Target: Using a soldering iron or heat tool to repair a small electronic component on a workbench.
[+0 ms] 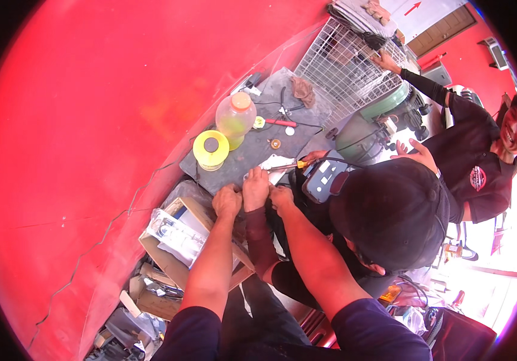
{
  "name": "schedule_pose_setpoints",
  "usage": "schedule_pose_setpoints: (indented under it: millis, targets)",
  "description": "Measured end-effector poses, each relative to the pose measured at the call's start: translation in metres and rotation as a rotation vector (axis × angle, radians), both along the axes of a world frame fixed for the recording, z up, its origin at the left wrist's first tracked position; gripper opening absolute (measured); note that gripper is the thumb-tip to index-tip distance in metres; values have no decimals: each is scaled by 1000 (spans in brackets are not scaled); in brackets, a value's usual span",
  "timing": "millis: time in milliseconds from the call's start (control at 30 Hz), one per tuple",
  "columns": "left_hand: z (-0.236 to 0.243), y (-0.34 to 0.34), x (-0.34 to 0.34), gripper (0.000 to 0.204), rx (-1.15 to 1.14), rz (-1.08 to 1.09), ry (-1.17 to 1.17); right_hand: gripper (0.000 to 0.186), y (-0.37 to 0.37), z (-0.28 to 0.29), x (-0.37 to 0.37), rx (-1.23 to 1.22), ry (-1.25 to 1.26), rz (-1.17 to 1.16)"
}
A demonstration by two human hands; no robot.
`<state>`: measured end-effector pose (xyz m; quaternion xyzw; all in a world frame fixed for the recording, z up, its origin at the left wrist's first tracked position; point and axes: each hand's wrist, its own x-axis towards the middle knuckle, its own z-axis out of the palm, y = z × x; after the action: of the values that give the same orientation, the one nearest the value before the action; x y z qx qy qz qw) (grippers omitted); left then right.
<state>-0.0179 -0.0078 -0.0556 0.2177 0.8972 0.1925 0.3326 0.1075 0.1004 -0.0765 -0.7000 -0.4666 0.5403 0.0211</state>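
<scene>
My left hand (pixel 227 201) is closed at the near edge of the grey work table, its fingers curled over something I cannot make out. To the right, my right hand (pixel 281 197) is also closed, with its fingertips hidden from view. Between them reaches a co-worker's hand (pixel 256 189) in a dark sleeve. A screwdriver (pixel 301 164) with an orange-yellow handle lies across a white piece (pixel 276 162) just beyond; the co-worker's other hand (pixel 315 156) appears to be at its handle. What the hands work on is mostly covered.
A clear jug (pixel 234 120) and a yellow round container (pixel 211 150) stand on the table (pixel 252 159) beside a red-handled tool (pixel 280 123). The co-worker's black cap (pixel 387 213) blocks the right. A wooden box (pixel 161 245) sits below left; another person leans over a wire rack (pixel 348 69).
</scene>
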Motion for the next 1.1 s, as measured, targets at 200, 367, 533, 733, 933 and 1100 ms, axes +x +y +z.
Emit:
schedule_pose_setpoints:
  millis: [200, 367, 533, 733, 933, 1100]
  targets:
    - [0, 2, 1, 22, -9, 0, -5, 32, 3, -14, 5, 4, 2, 39]
    - [-1, 1, 2, 24, 1, -3, 13, 32, 3, -22, 6, -19, -4, -10]
    - [-1, 2, 1, 23, -2, -7, 16, 31, 3, -21, 6, -7, 10, 3]
    - [0, 3, 3, 22, 20, 7, 18, 32, 2, -7, 5, -1, 31, -18]
    - [-2, 3, 4, 22, 23, -5, 39, 38, 0, -17, 5, 88, 2, 19]
    - [-2, 0, 1, 22, 6, -2, 43, 38, -5, 2, -1, 26, 3, -12]
